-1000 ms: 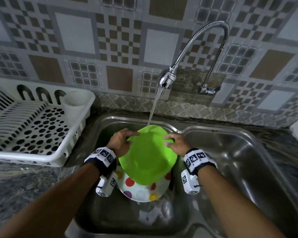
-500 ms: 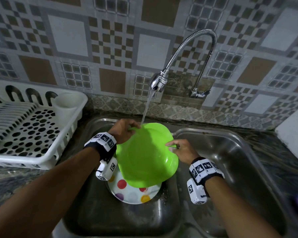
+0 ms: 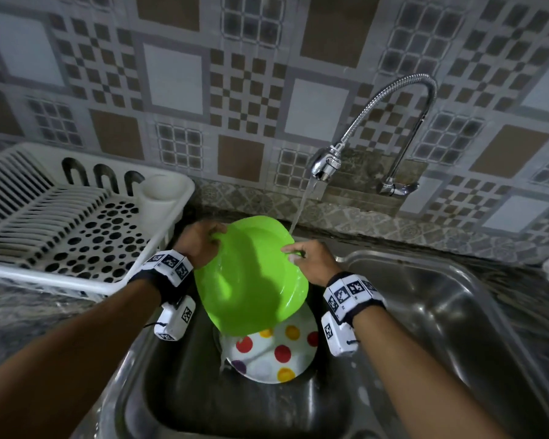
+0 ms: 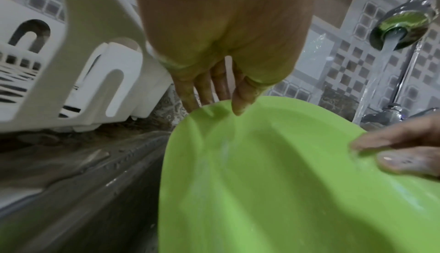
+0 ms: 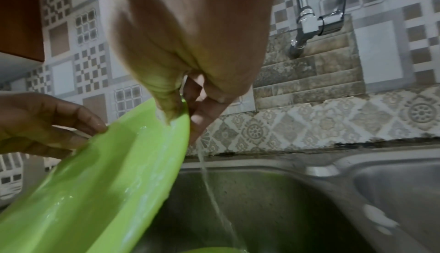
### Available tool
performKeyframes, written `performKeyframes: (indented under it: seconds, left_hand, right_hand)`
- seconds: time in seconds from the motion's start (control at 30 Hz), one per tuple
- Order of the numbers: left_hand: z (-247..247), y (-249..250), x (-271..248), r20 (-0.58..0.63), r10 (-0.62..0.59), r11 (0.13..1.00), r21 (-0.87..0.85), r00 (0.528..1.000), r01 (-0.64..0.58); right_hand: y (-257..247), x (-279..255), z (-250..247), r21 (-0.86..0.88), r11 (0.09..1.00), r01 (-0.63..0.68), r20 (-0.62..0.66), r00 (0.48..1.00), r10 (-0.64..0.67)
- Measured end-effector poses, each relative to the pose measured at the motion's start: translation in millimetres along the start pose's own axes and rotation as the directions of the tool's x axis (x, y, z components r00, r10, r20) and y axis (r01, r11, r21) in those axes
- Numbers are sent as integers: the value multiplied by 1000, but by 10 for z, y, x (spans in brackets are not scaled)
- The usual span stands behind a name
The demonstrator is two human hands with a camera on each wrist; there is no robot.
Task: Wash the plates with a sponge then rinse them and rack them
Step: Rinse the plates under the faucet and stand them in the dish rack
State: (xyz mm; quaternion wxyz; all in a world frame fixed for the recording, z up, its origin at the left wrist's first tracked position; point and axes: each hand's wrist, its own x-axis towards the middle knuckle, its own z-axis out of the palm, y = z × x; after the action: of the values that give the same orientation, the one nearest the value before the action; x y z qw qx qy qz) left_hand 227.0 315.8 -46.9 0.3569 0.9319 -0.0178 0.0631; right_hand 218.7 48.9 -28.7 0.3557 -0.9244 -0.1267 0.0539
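Both my hands pinch green plate [image 3: 251, 274] rim, left hand [image 3: 200, 245] and right hand [image 3: 311, 261], tilted beside tap stream [image 3: 301, 207], above spotted plate [image 3: 273, 353].

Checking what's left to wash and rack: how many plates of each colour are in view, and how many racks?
Green plate: 1, held by left hand and right hand
Spotted white plate: 1
White rack: 1
Total: 3

Centre of frame: plate [image 3: 251, 280] held tilted above the sink [image 3: 476, 327], left hand [image 3: 200, 245] at its left rim, right hand [image 3: 311, 261] at its right. Lower centre: a second plate [image 3: 273, 356] in the basin beneath. Left: dish rack [image 3: 76, 236] on the counter. Upper right: faucet [image 3: 327, 163], its stream falling at the held plate's upper right edge.
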Motion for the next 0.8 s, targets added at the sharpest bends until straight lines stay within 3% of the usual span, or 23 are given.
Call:
performKeyframes:
  seconds: [0.13,0.27,0.33,0.37,0.47,0.57,0.73,0.8]
  left_hand:
    - [16,-7,-96,-83,151,987,-33,985,-155]
    - [-39,147,-342,207,253,962,-157,945,-223]
    - [-29,213,-438,333,300,953,-58,894,-298]
    - [-1,231,-454,342,322,938,10,883,-346]
    - [130,205,-408,269,419,875,136,867,-465]
    - [185,251,-307,106,487,857,132,867,-498]
    - [179,608,-181,-70,635,772,83,769,-630]
    - [187,770,-116,-92,611,791,23,787,-611]
  right_hand:
    - [-205,159,-42,51,998,-21,-89,996,25]
    - [-279,301,-121,110,988,-104,-213,969,126]
    - [-249,358,-165,131,983,-128,-272,949,160]
    - [-205,384,-179,142,979,-143,-289,940,180]
    - [-95,376,-247,223,956,-191,-301,920,253]
    - [-19,284,-298,390,892,-230,-282,892,354]
    - [148,42,-414,625,730,-276,-152,874,461]
    - [202,-53,-504,728,629,-273,-103,863,494]
